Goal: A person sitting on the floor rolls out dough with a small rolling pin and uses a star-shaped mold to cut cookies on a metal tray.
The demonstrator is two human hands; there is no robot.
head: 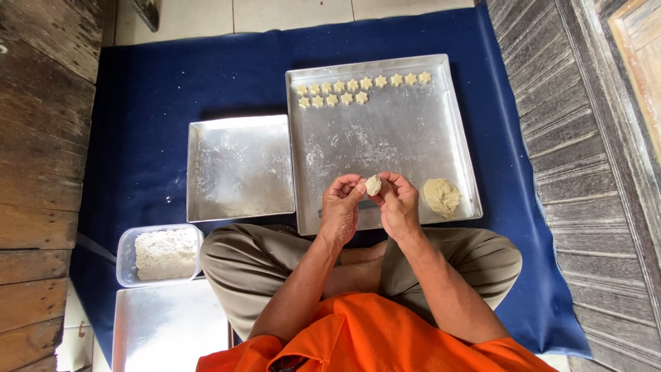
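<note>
A small pale lump of dough [373, 184] is pinched between the fingertips of my left hand [341, 209] and my right hand [399, 205], just above the near edge of a large metal baking tray [385, 145]. A bigger mound of dough [441, 196] rests on the tray's near right corner. Several star-shaped dough pieces [358, 89] lie in two rows along the tray's far edge. I sit cross-legged, knees below the tray.
A smaller floured metal tray [239, 169] lies left of the big one on a blue mat [148, 103]. A clear plastic tub of flour [164, 253] sits by my left knee, with another metal tray [169, 331] below it. Wooden planks flank both sides.
</note>
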